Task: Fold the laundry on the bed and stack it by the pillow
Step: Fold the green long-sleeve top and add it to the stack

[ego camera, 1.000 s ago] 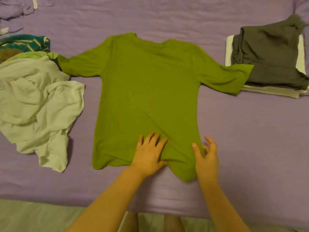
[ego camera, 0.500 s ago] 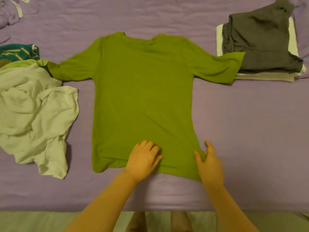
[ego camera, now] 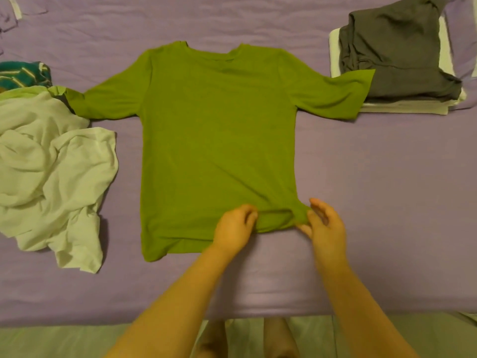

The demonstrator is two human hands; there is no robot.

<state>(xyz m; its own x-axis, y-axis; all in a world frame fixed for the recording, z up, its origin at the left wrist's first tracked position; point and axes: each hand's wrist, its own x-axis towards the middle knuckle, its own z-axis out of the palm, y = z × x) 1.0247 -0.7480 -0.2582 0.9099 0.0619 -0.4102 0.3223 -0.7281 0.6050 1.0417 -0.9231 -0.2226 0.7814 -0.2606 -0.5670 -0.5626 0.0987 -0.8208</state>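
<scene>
Hands, left [ego camera: 233, 228]; right [ego camera: 324, 224], pinch green shirt [ego camera: 219, 140] hem.

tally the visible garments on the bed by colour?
Olive green: 1, the green T-shirt
Pale green: 1, the crumpled garment
Teal striped: 1, the striped piece
Dark grey: 1, the folded grey garment
White: 1, the folded white item
Total: 5

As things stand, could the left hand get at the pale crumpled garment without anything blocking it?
Probably yes. The left hand grips the green shirt hem; only bare purple sheet lies between it and the pale crumpled garment, once it lets go.
</scene>
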